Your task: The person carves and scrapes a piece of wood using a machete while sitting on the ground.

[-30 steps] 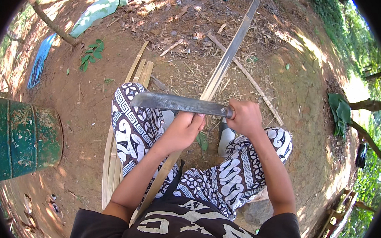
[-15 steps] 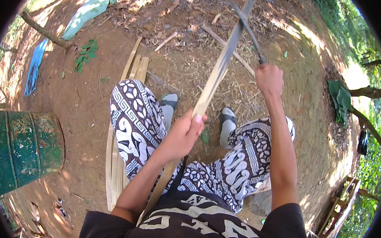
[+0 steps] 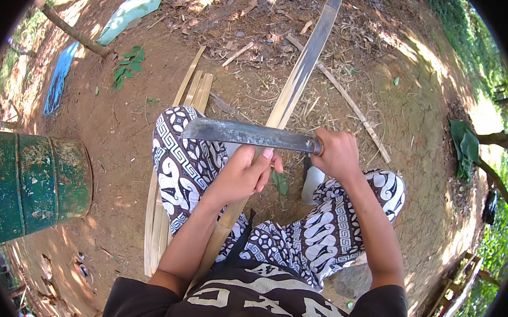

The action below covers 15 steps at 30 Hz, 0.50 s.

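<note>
A long bamboo strip (image 3: 303, 74) slants from beside my body out past my feet, its far part dark grey and its near part pale. My left hand (image 3: 242, 174) is closed round it in front of my lap, thumb on top. My right hand (image 3: 338, 154) grips the handle of a machete (image 3: 241, 133). Its broad grey blade lies crosswise over the strip, just beyond my left hand, with the tip to the left above my left knee. Whether the edge touches the bamboo I cannot tell.
Several pale bamboo strips (image 3: 201, 91) lie beside and under my left leg. A rusty green drum (image 3: 34, 186) is at the left. A thin stick (image 3: 353, 105) and shavings cover the ground ahead. A stone (image 3: 351, 276) sits by my right hip.
My right hand has drawn the machete back toward me, from far out over the strip to just beyond my left hand, turning the blade crosswise. My left hand keeps its hold.
</note>
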Motion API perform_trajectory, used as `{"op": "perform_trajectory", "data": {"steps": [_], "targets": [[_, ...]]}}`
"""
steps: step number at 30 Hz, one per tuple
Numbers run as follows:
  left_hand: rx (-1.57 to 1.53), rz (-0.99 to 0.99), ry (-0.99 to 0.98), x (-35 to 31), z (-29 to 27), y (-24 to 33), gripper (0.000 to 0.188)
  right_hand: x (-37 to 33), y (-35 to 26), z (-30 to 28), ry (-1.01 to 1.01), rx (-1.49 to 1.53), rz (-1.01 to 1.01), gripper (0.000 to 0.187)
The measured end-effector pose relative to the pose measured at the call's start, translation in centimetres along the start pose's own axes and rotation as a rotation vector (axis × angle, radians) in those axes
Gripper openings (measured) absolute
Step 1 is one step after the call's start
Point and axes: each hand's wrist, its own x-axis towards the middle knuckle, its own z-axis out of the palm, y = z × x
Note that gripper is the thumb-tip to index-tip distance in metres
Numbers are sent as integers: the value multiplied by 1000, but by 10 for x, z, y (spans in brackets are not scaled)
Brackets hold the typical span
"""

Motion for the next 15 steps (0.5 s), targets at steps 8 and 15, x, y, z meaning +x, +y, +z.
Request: {"op": "perform_trajectory", "data": {"steps": [8, 15], "targets": [[-60, -31, 7, 1, 1, -6, 32, 15, 12, 11, 27, -40, 25, 21], [-88, -71, -30, -14, 13, -9, 28, 49, 75, -51, 231, 33, 795, 23]]}}
